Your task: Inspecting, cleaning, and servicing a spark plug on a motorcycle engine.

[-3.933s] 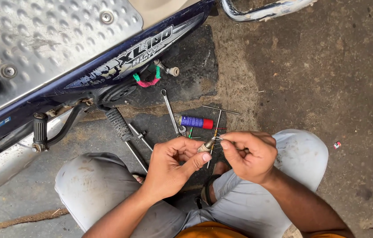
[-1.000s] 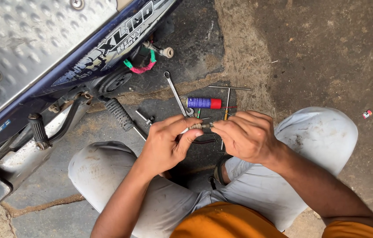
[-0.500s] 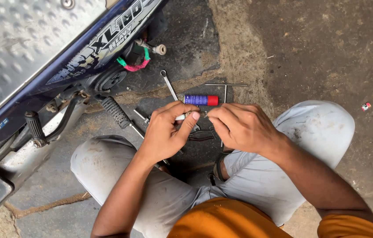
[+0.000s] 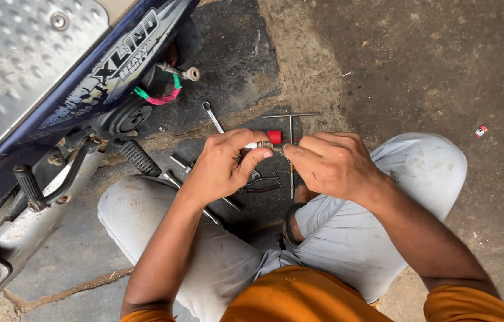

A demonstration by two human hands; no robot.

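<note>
Pinching from both sides, the two hands meet on a small metal part [image 4: 265, 145], a short whitish and brassy cylinder held level between them. The left hand [image 4: 223, 165] has its thumb and curled forefinger closed round the part's pale end, the other fingers folded in behind. The right hand [image 4: 330, 164] grips the opposite end with its fingertips drawn tight together, knuckles up; thin wires [image 4: 262, 182] trail down from just below the part towards the ground.

Directly behind the part, partly hidden by the fingers, lies a screwdriver [image 4: 273, 136] of which only the red handle end shows. Just beyond the part, a T-shaped metal tool [image 4: 291, 128] lies on the dark oily ground [image 4: 383, 65], its stem running back under the right hand. Up and left of the part rests a slim spanner [image 4: 212, 116], and further left of that more steel tools [image 4: 181, 165] lie beside a ribbed black footpeg [image 4: 137, 156]. Well to the left of the part stands a blue motorcycle [image 4: 79, 89] with a studded metal footboard [image 4: 19, 53] and a green-and-pink wire loop [image 4: 157, 97] hanging near its engine. The person's grey-trousered knees [image 4: 425, 173] flank the part on either side.
</note>
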